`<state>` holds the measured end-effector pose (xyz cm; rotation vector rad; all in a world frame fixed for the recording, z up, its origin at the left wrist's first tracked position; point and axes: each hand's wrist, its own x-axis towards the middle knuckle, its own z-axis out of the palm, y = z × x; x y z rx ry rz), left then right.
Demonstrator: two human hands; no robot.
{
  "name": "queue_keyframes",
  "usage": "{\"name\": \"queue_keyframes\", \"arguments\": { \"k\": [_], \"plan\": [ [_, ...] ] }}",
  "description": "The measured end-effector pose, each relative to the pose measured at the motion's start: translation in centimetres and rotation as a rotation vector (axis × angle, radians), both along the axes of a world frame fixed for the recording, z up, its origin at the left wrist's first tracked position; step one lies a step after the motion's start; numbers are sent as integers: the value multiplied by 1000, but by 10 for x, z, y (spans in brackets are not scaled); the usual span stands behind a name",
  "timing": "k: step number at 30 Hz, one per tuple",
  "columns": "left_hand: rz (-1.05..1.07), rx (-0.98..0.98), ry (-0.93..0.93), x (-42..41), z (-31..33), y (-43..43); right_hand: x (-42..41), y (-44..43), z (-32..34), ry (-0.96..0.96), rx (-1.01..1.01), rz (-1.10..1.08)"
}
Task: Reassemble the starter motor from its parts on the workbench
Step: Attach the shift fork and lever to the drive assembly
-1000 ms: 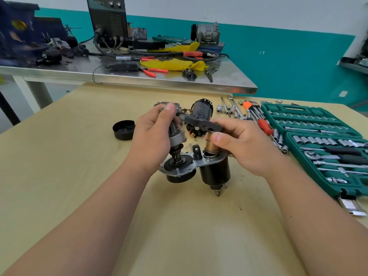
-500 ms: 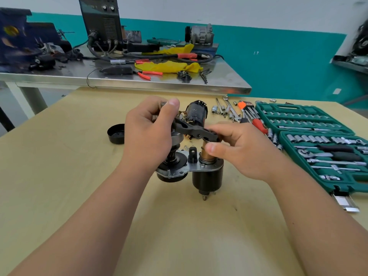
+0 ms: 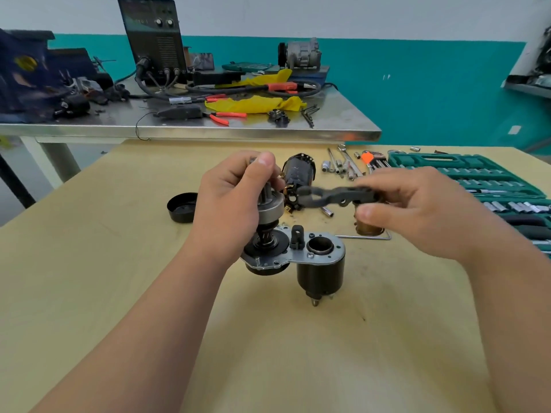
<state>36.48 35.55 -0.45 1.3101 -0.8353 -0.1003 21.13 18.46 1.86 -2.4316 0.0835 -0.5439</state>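
The starter assembly stands on the wooden bench: a silver mounting plate (image 3: pixel 326 254) over a black solenoid body (image 3: pixel 320 275) whose round bore is open at the top. My left hand (image 3: pixel 235 201) grips the silver drive gear (image 3: pixel 269 205), which sits upright on the plate's left side. My right hand (image 3: pixel 417 210) pinches the black shift fork lever (image 3: pixel 331 196) and holds it level above the plate, its forked end pointing left. The brass plunger (image 3: pixel 367 225) hangs under that hand, clear of the bore. A black armature (image 3: pixel 298 171) lies behind.
A black round cap (image 3: pixel 182 207) lies at the left. Loose sockets and bits (image 3: pixel 343 166) and a green socket-set case (image 3: pixel 477 180) fill the right side. A thin hex key (image 3: pixel 363 237) lies right of the plate. A cluttered steel table (image 3: pixel 208 131) stands behind.
My right hand has lifted the fork lever and brass plunger up and to the right, out of the solenoid bore. The left hand stays on the drive gear.
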Motion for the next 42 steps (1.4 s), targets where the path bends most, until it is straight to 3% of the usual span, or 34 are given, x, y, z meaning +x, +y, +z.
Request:
{"name": "queue_keyframes", "arguments": {
  "k": [7, 19, 27, 30, 35, 39, 42],
  "plan": [
    [-24, -18, 43, 2, -2, 0, 13, 14, 11, 159, -224, -10],
    [-47, -19, 84, 3, -3, -1, 26, 24, -3, 112, -140, -36],
    [-78, -3, 124, 10, -2, 1, 34, 24, 7, 106, -362, 14],
    [-86, -30, 149, 11, -4, 0, 40, 22, 1, 102, -265, 47],
    [-128, 34, 134, 17, -11, 2, 45, 26, -33, -70, 152, -9],
    [-183, 173, 194, 21, -22, 8, 46, 37, -52, -178, 236, -53],
    [-148, 438, 140, 21, -34, 17, 45, 42, -58, -222, 205, -46]
  ]
}}
